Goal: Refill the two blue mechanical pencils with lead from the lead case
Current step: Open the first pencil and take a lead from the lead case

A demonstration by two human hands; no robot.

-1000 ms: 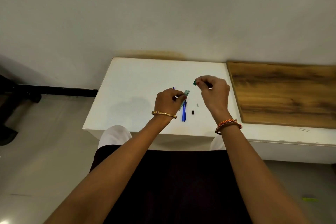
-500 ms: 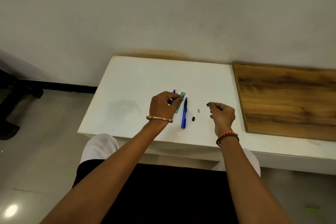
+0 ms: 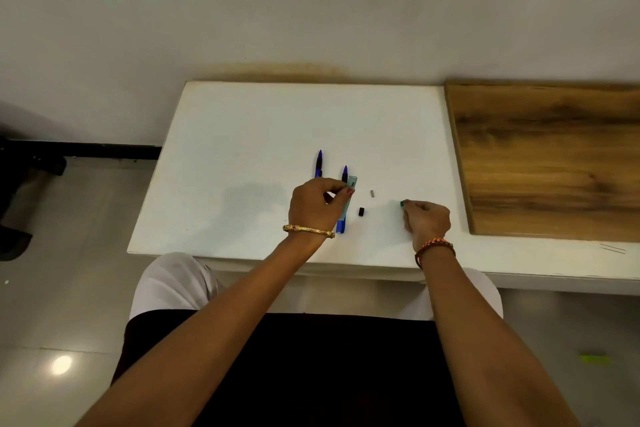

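Head view: the left hand [image 3: 317, 204] sits on the white rectangular table [image 3: 242, 149], fingers curled and pinching the translucent teal flat lead case [image 3: 349, 189]. One blue mechanical pencil [image 3: 319, 163] pokes out past the knuckles, while the second blue mechanical pencil [image 3: 342, 218] lies just beside the case. The right hand [image 3: 427, 220] pinches a tiny green cap [image 3: 402, 203] on the tabletop. A small black cap [image 3: 361, 211] and a little grey metal piece [image 3: 372, 193] lie between the hands.

White table [image 3: 242, 135] (grey wall [image 3: 311, 3] behind)
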